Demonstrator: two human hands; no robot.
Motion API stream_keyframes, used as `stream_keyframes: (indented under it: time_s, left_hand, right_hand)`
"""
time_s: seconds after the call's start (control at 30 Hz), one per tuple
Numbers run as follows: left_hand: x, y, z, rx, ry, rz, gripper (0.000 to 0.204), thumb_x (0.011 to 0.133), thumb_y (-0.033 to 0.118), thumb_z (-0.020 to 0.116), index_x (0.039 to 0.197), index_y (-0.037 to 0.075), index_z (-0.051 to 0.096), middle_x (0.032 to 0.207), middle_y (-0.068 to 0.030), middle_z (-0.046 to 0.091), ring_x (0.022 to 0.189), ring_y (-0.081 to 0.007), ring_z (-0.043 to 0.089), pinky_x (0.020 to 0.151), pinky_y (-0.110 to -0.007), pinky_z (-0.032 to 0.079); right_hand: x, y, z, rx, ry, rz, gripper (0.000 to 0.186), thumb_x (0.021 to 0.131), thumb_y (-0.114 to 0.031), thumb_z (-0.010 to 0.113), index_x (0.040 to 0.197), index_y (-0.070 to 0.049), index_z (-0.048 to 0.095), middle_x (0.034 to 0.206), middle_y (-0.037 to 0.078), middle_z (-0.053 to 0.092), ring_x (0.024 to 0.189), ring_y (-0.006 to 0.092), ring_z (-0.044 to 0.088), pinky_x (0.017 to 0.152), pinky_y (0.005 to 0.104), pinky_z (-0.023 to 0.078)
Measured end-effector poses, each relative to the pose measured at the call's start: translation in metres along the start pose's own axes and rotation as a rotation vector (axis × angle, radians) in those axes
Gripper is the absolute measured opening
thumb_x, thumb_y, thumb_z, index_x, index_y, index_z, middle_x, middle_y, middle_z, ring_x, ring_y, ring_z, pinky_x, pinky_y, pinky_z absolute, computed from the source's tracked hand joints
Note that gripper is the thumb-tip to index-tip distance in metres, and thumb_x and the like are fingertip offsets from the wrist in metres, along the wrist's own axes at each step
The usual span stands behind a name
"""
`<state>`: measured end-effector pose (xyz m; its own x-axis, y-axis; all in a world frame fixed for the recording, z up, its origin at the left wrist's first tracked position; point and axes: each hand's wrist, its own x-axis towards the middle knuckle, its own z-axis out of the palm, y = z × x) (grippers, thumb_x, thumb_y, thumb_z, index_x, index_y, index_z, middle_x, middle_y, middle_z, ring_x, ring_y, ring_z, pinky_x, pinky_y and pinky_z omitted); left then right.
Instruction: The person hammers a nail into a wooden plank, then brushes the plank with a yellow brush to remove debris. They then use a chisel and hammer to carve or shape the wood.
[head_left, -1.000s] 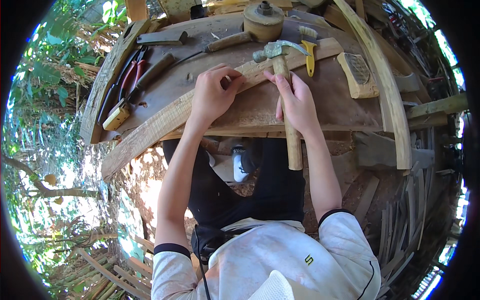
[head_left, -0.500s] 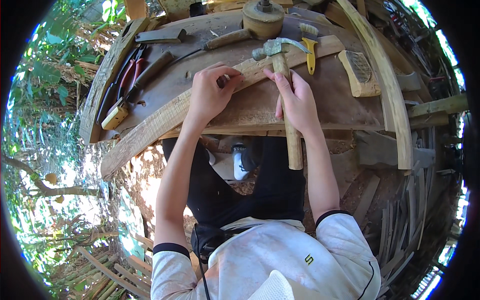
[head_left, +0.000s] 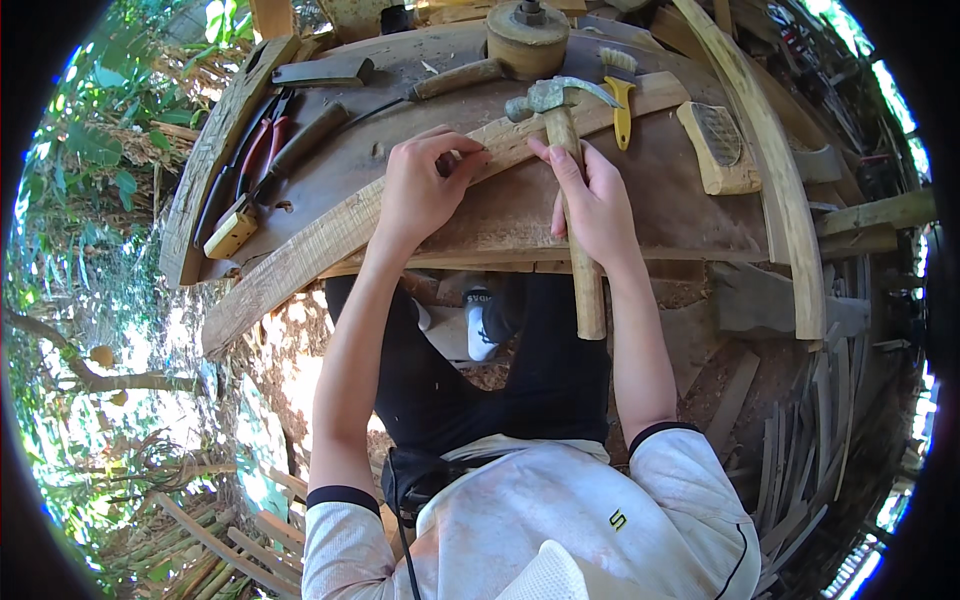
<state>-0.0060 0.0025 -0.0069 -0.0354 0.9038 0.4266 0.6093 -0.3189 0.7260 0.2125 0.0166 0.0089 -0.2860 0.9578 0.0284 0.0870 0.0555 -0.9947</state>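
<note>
A claw hammer [head_left: 562, 130] with a wooden handle is gripped in my right hand [head_left: 597, 205]; its metal head points away from me, above the plank. Beneath it a long, slightly curved wooden plank [head_left: 300, 233] lies slantwise across the workbench, its near left end jutting past the edge. My left hand [head_left: 430, 185] rests at the plank's middle, thumb and forefinger pinched together. Whatever small thing sits between those fingertips is too small to make out.
The wooden workbench [head_left: 660, 205] also bears a yellow-handled brush [head_left: 622, 110], a wooden block [head_left: 718, 150], red-handled pliers [head_left: 262, 145], a wooden-handled tool [head_left: 455, 78] and a round wooden piece with a bolt [head_left: 527, 42]. A curved wooden beam [head_left: 785, 220] crosses the right side.
</note>
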Motion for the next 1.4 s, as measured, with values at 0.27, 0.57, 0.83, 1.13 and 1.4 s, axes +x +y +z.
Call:
stream_keyframes:
  time_s: [0.27, 0.57, 0.83, 1.13, 1.4]
  left_hand:
    - [-0.001, 0.003, 0.001, 0.018, -0.017, 0.022, 0.01, 0.086, 0.006, 0.079, 0.093, 0.0, 0.078, 0.083, -0.0083, 0.073, 0.062, -0.0139, 0.061, 0.062, -0.029, 0.049]
    - [-0.003, 0.003, 0.002, 0.028, -0.016, 0.022, 0.011, 0.086, 0.007, 0.079, 0.095, 0.0, 0.077, 0.086, -0.0087, 0.072, 0.065, -0.0165, 0.063, 0.064, -0.031, 0.051]
    - [-0.004, 0.007, 0.002, 0.013, -0.007, 0.031, 0.012, 0.086, 0.008, 0.079, 0.095, 0.0, 0.077, 0.086, -0.0101, 0.072, 0.065, -0.0207, 0.065, 0.065, -0.033, 0.051]
    - [-0.004, 0.008, 0.0, 0.01, -0.022, 0.007, 0.012, 0.085, 0.007, 0.079, 0.093, -0.001, 0.076, 0.084, -0.0114, 0.069, 0.065, -0.0214, 0.065, 0.064, -0.034, 0.051]
    - [-0.001, 0.011, -0.002, -0.003, -0.046, -0.007, 0.014, 0.087, 0.014, 0.079, 0.092, 0.002, 0.075, 0.09, -0.011, 0.072, 0.07, -0.0263, 0.07, 0.065, -0.037, 0.054]
  right_hand:
    - [-0.002, -0.001, -0.005, 0.04, -0.035, -0.033, 0.044, 0.111, -0.036, 0.051, 0.119, 0.006, 0.06, 0.106, 0.017, 0.072, 0.044, 0.0084, 0.054, 0.043, 0.0235, 0.043]
    - [-0.032, -0.035, -0.007, -0.169, -0.13, -0.031, 0.033, 0.11, -0.031, 0.056, 0.108, 0.002, 0.061, 0.072, 0.005, 0.066, 0.05, 0.0084, 0.055, 0.047, 0.0264, 0.041]
    - [-0.035, -0.033, -0.007, -0.321, -0.061, -0.135, 0.033, 0.108, -0.029, 0.059, 0.1, 0.003, 0.061, 0.065, 0.009, 0.061, 0.058, 0.0165, 0.06, 0.057, 0.0331, 0.046]
    - [-0.028, -0.035, -0.015, -0.501, -0.194, -0.056, 0.033, 0.108, -0.029, 0.058, 0.097, 0.002, 0.059, 0.067, 0.01, 0.064, 0.057, 0.0157, 0.06, 0.055, 0.0335, 0.046]
    - [-0.003, -0.012, -0.003, -0.06, -0.118, -0.015, 0.042, 0.111, -0.035, 0.051, 0.119, 0.006, 0.059, 0.103, 0.009, 0.062, 0.046, 0.0075, 0.054, 0.044, 0.0243, 0.043]
